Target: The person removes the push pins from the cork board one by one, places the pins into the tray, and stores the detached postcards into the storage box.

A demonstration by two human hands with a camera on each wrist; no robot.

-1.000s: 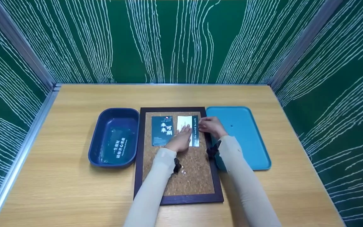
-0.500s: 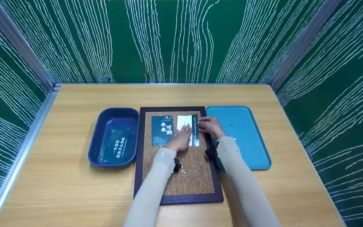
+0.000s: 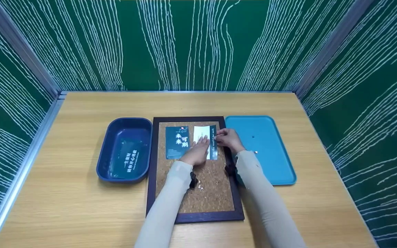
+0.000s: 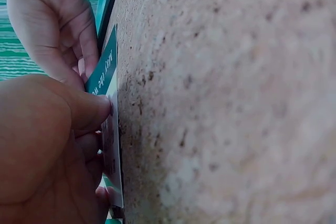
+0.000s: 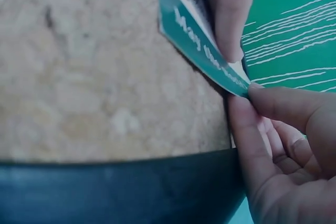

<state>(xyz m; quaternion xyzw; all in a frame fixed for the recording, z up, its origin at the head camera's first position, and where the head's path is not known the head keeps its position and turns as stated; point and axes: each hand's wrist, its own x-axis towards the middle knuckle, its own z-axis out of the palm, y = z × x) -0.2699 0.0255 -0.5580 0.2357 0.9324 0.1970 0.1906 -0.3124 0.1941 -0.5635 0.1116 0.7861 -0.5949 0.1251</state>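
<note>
A cork board [image 3: 212, 193] in a dark frame lies at the table's middle. A dark blue card [image 3: 176, 142] lies on its upper left. Beside it is a white card with a teal edge strip [image 3: 202, 132]. My left hand [image 3: 196, 151] lies flat on this card and presses it down, thumb on its edge [image 4: 107, 77]. My right hand [image 3: 227, 138] pinches the card's right edge between thumb and forefinger. In the right wrist view the teal strip [image 5: 199, 51] is lifted a little off the cork [image 5: 94, 66], with the left hand's fingers [image 5: 220, 3] on top.
A dark blue tub [image 3: 110, 137] left of the board holds a dark card [image 3: 129, 161]. A teal tray [image 3: 274, 165] lies to the right with a small shiny bit [image 3: 255, 152] on it. Small shiny pins [image 3: 200, 187] lie on the cork. Green walls close in three sides.
My right hand has edged slightly left onto the card's right edge, and that edge has lifted a little. The left hand has stayed in place on the card.
</note>
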